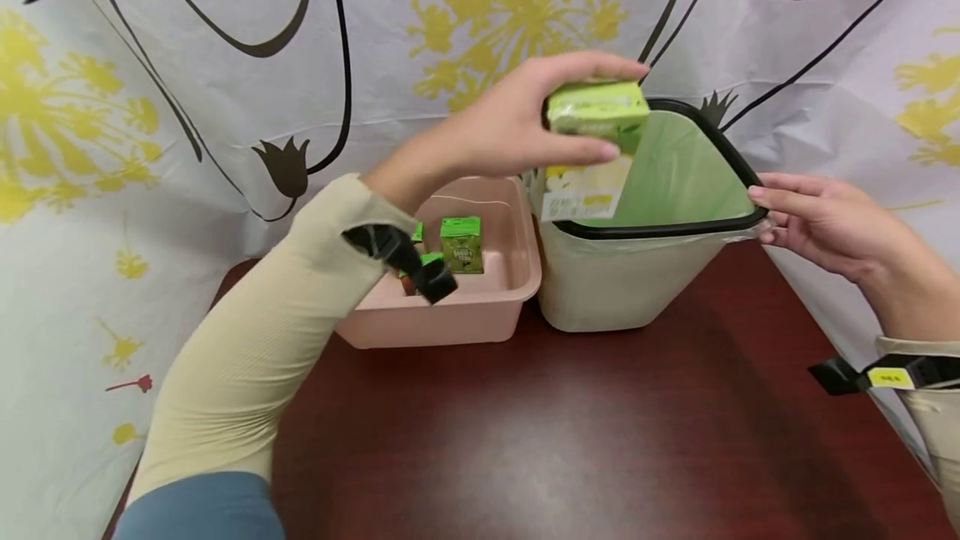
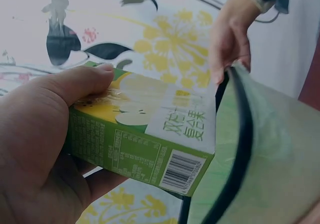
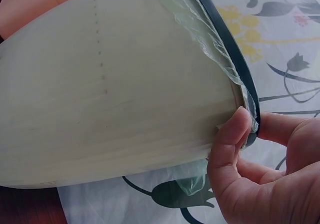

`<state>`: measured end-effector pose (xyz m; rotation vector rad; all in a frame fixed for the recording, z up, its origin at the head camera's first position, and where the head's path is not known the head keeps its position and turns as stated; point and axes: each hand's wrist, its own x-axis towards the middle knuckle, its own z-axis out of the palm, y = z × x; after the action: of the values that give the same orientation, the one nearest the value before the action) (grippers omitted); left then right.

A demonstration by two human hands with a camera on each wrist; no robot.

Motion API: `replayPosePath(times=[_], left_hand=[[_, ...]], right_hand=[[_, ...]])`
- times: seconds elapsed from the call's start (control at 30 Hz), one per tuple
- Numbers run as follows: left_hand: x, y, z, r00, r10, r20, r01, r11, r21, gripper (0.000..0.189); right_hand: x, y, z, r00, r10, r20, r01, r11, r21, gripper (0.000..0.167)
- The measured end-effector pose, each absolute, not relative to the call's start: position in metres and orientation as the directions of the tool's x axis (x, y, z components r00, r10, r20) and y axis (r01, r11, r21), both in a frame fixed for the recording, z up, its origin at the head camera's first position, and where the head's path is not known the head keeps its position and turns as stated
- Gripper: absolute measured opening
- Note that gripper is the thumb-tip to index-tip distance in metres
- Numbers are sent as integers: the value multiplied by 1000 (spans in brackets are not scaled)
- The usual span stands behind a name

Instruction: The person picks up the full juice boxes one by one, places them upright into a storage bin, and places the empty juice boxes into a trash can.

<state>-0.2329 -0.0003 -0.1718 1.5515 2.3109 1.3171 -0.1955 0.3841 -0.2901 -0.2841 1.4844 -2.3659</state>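
My left hand (image 1: 525, 119) grips a green and white juice carton (image 1: 588, 182) with pictures of yellow fruit, thumb on one face and fingers round the other. In the head view the carton overlaps the left side of the trash can's mouth. The left wrist view shows its barcode end (image 2: 182, 171) close to the black rim (image 2: 242, 129). My right hand (image 1: 832, 219) pinches the right corner of that rim on the pale trash can (image 1: 600, 282). A thin green bag (image 1: 682, 173) lines the can and folds over its edge.
A pink plastic basin (image 1: 435, 323) stands left of the can, with several small green boxes (image 1: 461, 244) inside, partly hidden by my left arm. Both stand on a dark red table (image 1: 525, 440). A patterned cloth (image 1: 300, 65) hangs behind.
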Motion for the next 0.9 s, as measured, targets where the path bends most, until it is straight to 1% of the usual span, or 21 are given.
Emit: replayPosePath(times=[0.13,0.23,0.3,0.4,0.57,0.73,0.8,0.9], left_hand=[[-250,19,-167,-543,761,354,697,173,696,65],[-263,33,-171,-573,749,332,680,208,703,66],[-271,42,-175,-576,746,335,689,222,690,66],[-280,55,-180,-601,729,327,672,239,701,67],[-285,72,-184,-647,710,277,627,289,724,74],[-286,84,-187,-716,670,198,555,373,743,87],[-286,85,-188,-733,657,176,530,389,754,87],[-286,82,-190,-731,660,174,537,399,744,82]], right_hand=[[-197,385,-290,-908,-420,4,176,-390,-904,35],[-197,382,-290,-921,-391,-4,173,-398,-901,33],[-196,380,-290,-929,-370,-8,168,-404,-899,32],[-196,380,-290,-929,-369,-7,167,-403,-900,31],[-198,385,-290,-905,-425,1,172,-370,-913,33],[-199,387,-292,-887,-462,16,179,-375,-910,36],[-199,388,-293,-882,-471,18,182,-375,-909,36],[-198,388,-293,-881,-473,19,183,-377,-908,37]])
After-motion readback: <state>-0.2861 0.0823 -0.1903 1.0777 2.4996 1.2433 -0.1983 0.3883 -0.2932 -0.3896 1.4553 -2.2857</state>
